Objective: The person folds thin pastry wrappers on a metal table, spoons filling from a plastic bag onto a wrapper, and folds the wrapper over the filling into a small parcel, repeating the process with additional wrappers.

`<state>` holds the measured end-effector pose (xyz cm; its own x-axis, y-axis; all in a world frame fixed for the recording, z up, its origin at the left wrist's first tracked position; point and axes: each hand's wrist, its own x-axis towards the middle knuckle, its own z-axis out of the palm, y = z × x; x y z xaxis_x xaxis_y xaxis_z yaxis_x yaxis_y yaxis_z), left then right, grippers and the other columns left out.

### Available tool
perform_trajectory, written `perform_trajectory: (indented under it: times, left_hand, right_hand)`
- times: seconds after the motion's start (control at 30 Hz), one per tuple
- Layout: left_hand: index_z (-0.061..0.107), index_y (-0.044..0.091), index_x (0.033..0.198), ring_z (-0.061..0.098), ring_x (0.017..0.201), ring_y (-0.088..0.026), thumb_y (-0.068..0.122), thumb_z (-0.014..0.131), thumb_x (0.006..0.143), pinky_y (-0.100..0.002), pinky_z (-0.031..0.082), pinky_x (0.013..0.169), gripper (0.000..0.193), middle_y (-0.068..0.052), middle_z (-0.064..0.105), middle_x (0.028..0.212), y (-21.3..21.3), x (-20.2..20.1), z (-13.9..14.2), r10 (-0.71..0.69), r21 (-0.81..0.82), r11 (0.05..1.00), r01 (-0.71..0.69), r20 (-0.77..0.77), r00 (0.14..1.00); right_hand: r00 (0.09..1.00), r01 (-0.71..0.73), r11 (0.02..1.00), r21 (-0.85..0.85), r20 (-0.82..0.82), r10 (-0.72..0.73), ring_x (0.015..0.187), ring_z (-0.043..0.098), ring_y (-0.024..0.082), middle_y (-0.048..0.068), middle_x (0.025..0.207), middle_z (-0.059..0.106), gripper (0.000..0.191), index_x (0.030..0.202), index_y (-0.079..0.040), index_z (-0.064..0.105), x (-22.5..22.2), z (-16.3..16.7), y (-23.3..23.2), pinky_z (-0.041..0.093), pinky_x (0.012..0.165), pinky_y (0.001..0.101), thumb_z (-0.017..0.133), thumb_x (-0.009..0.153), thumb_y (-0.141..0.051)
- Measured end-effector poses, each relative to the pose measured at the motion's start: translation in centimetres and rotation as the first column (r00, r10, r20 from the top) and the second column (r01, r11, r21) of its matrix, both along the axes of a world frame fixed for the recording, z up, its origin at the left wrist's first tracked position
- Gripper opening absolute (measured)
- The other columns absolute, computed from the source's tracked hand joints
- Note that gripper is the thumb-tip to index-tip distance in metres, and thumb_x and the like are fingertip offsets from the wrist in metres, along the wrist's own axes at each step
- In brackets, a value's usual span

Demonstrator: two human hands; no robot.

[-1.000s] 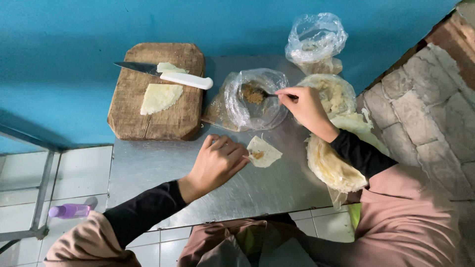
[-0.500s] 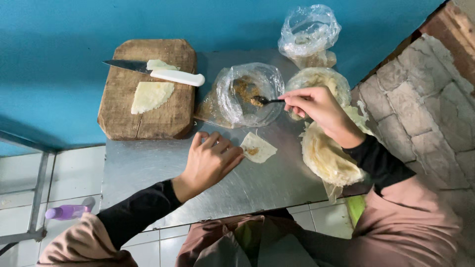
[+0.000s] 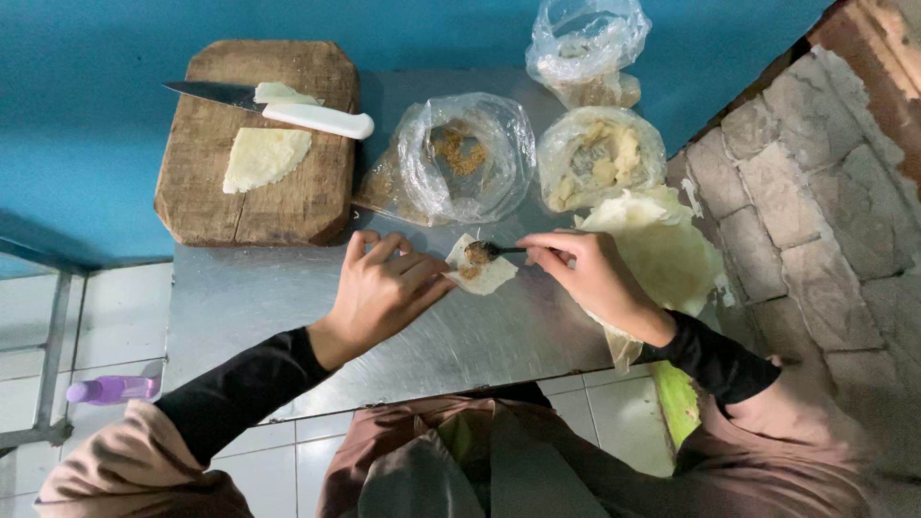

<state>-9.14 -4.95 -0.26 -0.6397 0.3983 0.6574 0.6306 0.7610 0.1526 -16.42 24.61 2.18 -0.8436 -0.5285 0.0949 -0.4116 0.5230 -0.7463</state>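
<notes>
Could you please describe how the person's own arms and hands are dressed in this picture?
Both hands, the left hand and the right hand, are bare: no gloves, and no rings or watch that I can make out. Each forearm is covered by a snug black inner sleeve reaching to the wrist. Over it, higher up each arm, lies a loose, dusty-pink outer sleeve.

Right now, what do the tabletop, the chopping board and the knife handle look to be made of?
Tabletop: likely sheet metal, dull grey with smeared reflections. Chopping board: thick wood, worn, grain and cracked edges. Knife handle: smooth white, probably plastic.
</notes>
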Motion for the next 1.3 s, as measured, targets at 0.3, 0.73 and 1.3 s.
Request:
perform_trajectory:
  times: [0.3,0.73,1.3]
  left_hand:
    - [0.076,0.016,0.095,0.058,0.089,-0.018,0.035,0.078,0.094,-0.039,0.035,0.086,0.019,0.003,0.07,0.081,0.1,-0.1,0.0,0.009,0.007,1.0,-0.009,0.003,1.0]
    - [0.074,0.014,0.091,0.059,0.094,-0.018,0.03,0.077,0.095,-0.039,0.037,0.09,0.017,0.006,0.075,0.098,0.1,0.1,0.1,-0.02,-0.028,0.999,0.019,-0.061,0.998]
    - [0.074,0.016,0.098,0.06,0.099,-0.019,0.029,0.076,0.095,-0.04,0.038,0.09,0.014,0.004,0.075,0.105,0.0,0.1,-0.3,-0.03,-0.047,0.999,0.027,-0.059,0.998]
  right_hand:
    - [0.856,-0.119,0.986,0.118,-0.491,0.162,0.091,0.072,0.028,0.015,0.105,0.075,0.028,0.119,0.0,0.073,2.6,0.4,-0.1,0.057,0.076,0.0352,0.068,0.092,0.001]
    - [0.903,-0.03,0.999,0.033,-0.428,0.041,0.088,0.074,0.02,0.012,0.101,0.078,0.025,0.121,0.0,0.072,4.4,1.1,0.0,0.057,0.074,0.0296,0.067,0.097,-0.003]
    - [1.0,0.022,0.999,-0.041,0.005,-0.022,0.071,0.063,0.002,0.002,0.086,0.078,0.022,0.114,-0.001,0.076,2.5,0.8,0.3,0.047,0.056,0.0197,0.067,0.095,-0.006]
